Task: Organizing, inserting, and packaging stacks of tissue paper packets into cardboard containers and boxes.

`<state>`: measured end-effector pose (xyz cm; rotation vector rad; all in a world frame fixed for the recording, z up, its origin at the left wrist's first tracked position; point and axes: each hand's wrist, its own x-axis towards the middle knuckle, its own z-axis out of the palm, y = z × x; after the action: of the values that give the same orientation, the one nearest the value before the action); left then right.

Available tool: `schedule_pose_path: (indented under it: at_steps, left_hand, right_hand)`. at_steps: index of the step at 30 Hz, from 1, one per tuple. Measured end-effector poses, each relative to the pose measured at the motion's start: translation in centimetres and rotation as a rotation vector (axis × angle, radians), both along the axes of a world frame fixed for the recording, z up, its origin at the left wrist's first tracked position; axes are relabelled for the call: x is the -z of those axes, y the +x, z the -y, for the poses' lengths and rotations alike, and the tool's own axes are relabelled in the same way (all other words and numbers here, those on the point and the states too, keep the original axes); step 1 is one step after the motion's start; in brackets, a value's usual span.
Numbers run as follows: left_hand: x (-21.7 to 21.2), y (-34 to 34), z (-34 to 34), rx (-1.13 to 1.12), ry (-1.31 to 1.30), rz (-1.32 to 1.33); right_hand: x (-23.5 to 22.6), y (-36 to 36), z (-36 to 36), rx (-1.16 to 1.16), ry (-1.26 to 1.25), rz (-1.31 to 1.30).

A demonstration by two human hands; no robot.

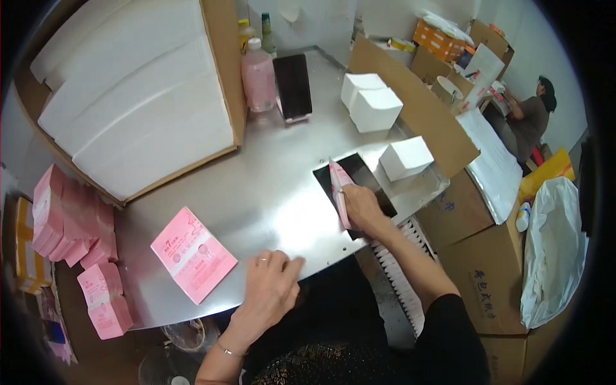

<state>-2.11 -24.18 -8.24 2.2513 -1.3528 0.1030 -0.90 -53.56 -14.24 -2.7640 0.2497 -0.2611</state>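
My right hand [361, 206] is closed on a pink printed packet [340, 183], which stands on edge at the dark rectangular opening [364, 168] in the metal tabletop. The hand hides the packet's near end. My left hand [271, 282] hovers by the table's front edge, fingers loosely bent and apart, nothing seen in them. To its left lies a stack of flat pink packets [194, 253]. White paper blocks [407, 158] sit just beyond the opening, with a joined pair [372, 102] farther back.
A large carton [221, 77] of white sheets stands at the left. Behind are a pink liquid bottle [258, 76] and a phone [293, 86]. Pink packet bundles [70, 218] are piled left. Cartons [481, 276] and a white bag [555, 250] stand right; a person [532, 115] sits far off.
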Motion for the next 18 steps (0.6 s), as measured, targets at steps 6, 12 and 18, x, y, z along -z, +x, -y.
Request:
schedule_pose_path:
  at_steps: [6, 12, 18]
  left_hand:
    - [-0.9, 1.1, -7.0, -0.516, -0.266, 0.121]
    - [0.8, 4.0, -11.4, -0.639, 0.174, 0.213]
    - [-2.0, 2.5, -4.7, -0.348, -0.24, -0.087]
  right_hand:
    - [-5.9, -3.3, 1.3, 0.106, -0.288, 0.433]
    - [-5.1, -2.9, 8.4, 0.345, -0.499, 0.417]
    - [-5.7, -2.9, 8.4, 0.32, -0.38, 0.55]
